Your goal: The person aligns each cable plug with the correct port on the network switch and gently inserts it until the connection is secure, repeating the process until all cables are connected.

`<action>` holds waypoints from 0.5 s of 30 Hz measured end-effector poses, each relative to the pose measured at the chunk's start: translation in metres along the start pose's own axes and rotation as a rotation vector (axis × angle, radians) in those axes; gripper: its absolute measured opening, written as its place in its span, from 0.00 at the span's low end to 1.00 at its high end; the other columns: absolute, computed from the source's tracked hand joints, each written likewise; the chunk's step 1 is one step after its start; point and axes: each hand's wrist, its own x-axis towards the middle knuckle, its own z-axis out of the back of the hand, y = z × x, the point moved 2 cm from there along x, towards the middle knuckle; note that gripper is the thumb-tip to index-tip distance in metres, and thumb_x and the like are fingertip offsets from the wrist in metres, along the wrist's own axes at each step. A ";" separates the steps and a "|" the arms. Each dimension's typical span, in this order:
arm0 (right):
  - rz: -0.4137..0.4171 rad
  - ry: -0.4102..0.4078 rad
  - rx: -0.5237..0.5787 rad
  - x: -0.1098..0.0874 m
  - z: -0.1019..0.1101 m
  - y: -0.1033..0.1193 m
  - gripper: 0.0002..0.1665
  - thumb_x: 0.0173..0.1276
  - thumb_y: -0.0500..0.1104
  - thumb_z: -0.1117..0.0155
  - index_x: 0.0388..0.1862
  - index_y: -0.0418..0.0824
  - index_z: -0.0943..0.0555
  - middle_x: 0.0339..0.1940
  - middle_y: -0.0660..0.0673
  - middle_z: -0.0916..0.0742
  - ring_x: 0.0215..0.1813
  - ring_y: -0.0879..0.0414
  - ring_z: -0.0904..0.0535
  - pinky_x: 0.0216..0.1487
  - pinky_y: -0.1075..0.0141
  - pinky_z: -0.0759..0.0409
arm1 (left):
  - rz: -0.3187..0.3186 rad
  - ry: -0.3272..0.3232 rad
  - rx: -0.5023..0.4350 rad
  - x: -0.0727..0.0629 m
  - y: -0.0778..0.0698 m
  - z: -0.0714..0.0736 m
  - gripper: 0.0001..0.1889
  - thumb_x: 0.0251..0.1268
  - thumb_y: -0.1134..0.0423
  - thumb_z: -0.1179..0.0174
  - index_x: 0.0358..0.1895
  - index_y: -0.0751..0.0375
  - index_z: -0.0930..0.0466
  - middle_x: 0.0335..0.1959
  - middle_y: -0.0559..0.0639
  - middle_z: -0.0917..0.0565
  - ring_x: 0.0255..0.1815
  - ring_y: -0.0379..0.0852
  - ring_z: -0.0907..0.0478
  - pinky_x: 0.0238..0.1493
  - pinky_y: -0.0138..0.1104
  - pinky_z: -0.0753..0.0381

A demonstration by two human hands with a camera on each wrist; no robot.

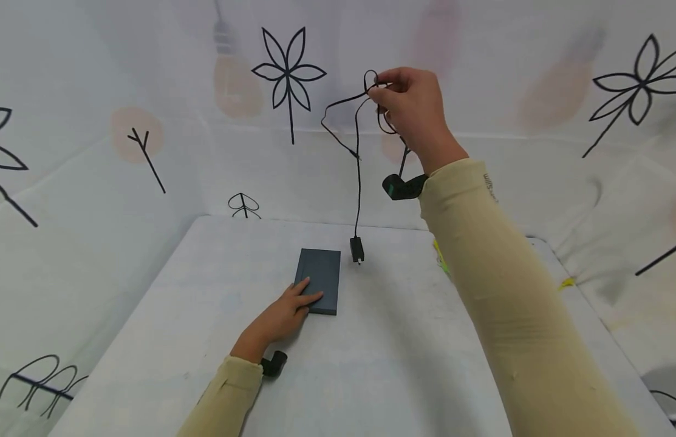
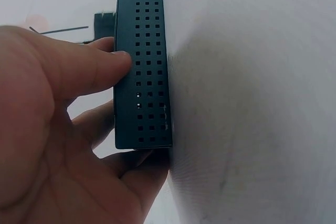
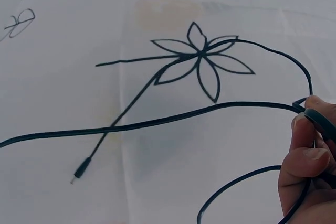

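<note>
A flat dark box (image 1: 324,270) lies on the white table, left of its middle. My left hand (image 1: 283,315) rests on its near left part with straight, spread fingers. The left wrist view shows the thumb touching the edge of the box's vented side (image 2: 148,77), which has rows of small square holes. High above the table, my right hand (image 1: 414,112) pinches a looped thin black power cord (image 1: 359,194). A black power adapter (image 1: 357,249) hangs from this cord. In the right wrist view, a slim barrel plug (image 3: 82,167) dangles at one cord end.
The white table (image 1: 206,291) meets white cloth walls (image 1: 179,60) printed with black line flowers and pale bulbs. Partly behind my right sleeve lies a yellow-green item (image 1: 440,255). A small yellow piece (image 1: 567,283) sits by the table's right edge.
</note>
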 end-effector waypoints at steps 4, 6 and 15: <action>0.035 0.007 0.017 0.000 -0.008 0.013 0.17 0.67 0.44 0.35 0.55 0.45 0.18 0.37 0.52 0.17 0.36 0.57 0.21 0.40 0.66 0.26 | -0.003 -0.006 0.004 0.002 0.001 0.001 0.23 0.76 0.61 0.52 0.70 0.40 0.32 0.80 0.50 0.50 0.79 0.63 0.55 0.70 0.58 0.39; 0.046 0.014 0.039 0.000 -0.014 0.019 0.17 0.68 0.43 0.35 0.55 0.45 0.19 0.37 0.52 0.17 0.36 0.57 0.22 0.39 0.67 0.26 | -0.004 -0.011 0.000 0.003 0.001 0.001 0.23 0.76 0.62 0.52 0.70 0.40 0.32 0.80 0.50 0.49 0.79 0.63 0.56 0.70 0.58 0.39; 0.062 0.045 0.072 0.000 -0.042 0.036 0.17 0.69 0.41 0.37 0.57 0.45 0.20 0.39 0.50 0.18 0.35 0.57 0.23 0.34 0.69 0.29 | -0.002 -0.016 -0.019 0.003 -0.008 -0.001 0.22 0.76 0.62 0.53 0.69 0.40 0.30 0.80 0.50 0.49 0.79 0.63 0.56 0.70 0.59 0.41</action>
